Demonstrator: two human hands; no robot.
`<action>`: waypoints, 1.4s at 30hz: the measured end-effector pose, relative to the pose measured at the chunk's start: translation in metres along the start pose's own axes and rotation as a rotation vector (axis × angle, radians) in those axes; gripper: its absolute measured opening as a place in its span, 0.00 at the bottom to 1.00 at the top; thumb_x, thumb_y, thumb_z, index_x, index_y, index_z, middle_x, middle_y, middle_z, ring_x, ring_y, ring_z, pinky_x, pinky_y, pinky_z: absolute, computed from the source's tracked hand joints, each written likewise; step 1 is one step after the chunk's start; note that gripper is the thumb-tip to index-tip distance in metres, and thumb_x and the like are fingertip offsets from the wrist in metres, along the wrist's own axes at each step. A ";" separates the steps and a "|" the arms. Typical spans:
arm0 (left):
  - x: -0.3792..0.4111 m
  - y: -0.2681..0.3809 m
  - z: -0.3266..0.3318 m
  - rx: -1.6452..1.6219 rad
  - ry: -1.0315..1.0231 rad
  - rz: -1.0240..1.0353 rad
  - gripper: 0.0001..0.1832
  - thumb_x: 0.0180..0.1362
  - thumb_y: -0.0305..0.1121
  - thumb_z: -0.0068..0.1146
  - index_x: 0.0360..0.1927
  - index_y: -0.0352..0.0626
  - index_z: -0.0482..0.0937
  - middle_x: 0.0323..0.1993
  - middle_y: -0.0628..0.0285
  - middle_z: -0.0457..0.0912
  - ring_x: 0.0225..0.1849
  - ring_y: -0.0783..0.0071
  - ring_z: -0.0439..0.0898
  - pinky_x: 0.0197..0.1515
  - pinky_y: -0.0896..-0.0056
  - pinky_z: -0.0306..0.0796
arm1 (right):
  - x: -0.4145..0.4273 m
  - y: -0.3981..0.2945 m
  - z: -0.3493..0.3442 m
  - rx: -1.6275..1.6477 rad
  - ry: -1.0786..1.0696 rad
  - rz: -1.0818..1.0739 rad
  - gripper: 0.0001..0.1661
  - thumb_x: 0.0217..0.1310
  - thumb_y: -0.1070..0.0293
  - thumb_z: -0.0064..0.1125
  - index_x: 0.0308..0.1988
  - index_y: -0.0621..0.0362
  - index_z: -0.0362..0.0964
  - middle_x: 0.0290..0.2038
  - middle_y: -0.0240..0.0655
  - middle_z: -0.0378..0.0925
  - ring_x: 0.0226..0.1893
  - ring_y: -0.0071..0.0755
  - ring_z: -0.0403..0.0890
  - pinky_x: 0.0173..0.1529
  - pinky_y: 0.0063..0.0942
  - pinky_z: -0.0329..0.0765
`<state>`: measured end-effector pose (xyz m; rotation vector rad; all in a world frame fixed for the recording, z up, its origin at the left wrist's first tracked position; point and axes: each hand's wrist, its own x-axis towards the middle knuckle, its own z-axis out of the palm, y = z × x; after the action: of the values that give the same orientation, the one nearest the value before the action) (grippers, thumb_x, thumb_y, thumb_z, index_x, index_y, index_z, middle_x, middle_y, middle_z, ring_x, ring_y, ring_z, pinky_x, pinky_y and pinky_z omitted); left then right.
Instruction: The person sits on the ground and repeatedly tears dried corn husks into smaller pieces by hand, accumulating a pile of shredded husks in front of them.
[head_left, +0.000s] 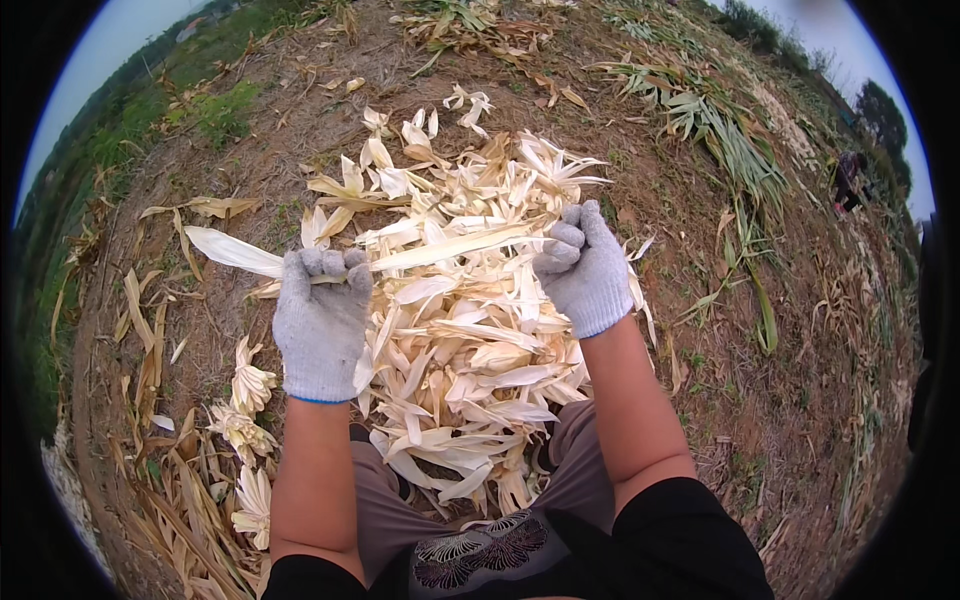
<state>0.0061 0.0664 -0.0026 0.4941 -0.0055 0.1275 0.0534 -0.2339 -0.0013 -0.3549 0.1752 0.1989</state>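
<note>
My left hand (324, 322), in a pale knitted work glove, is closed around pale corn husk leaves; one broad husk leaf (234, 251) sticks out to its left. A long pale husk strip (454, 247) stretches between both hands, its far end at the fingertips of my gloved right hand (585, 270). The right fingers are bent against the thumb, pinching that end. Below and between the hands lies a large heap of dry corn husks (480, 352), reaching back between my knees.
Bundled pale husks (253, 382) lie left of my left forearm, above dry brown leaves (187, 510). Green and dry corn stalks (720, 135) lie at the upper right. A person (848, 180) is far off at the right edge. Green weeds (225, 112) grow at the upper left.
</note>
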 end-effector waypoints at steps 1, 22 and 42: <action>0.001 0.004 0.000 0.037 0.082 0.067 0.19 0.79 0.45 0.39 0.36 0.44 0.73 0.33 0.62 0.77 0.46 0.60 0.80 0.48 0.61 0.80 | 0.001 -0.007 -0.003 0.004 0.049 -0.064 0.21 0.78 0.47 0.47 0.34 0.48 0.71 0.20 0.20 0.64 0.17 0.20 0.64 0.23 0.20 0.66; -0.017 -0.037 0.014 0.279 -0.048 -0.244 0.17 0.78 0.45 0.39 0.36 0.46 0.71 0.31 0.62 0.76 0.41 0.56 0.81 0.45 0.49 0.78 | -0.039 0.070 0.030 -1.873 -0.430 -0.044 0.24 0.71 0.50 0.50 0.52 0.56 0.78 0.46 0.50 0.82 0.50 0.52 0.82 0.54 0.43 0.76; 0.000 0.005 0.025 0.034 0.158 -0.198 0.25 0.76 0.56 0.40 0.24 0.55 0.63 0.17 0.74 0.54 0.20 0.78 0.56 0.23 0.74 0.51 | -0.031 0.026 0.022 -2.137 -0.270 -0.422 0.16 0.69 0.52 0.57 0.45 0.51 0.81 0.36 0.43 0.84 0.40 0.50 0.85 0.45 0.43 0.79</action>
<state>0.0058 0.0593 0.0219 0.5144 0.2002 -0.0279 0.0211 -0.2073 0.0170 -2.4455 -0.4806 -0.0723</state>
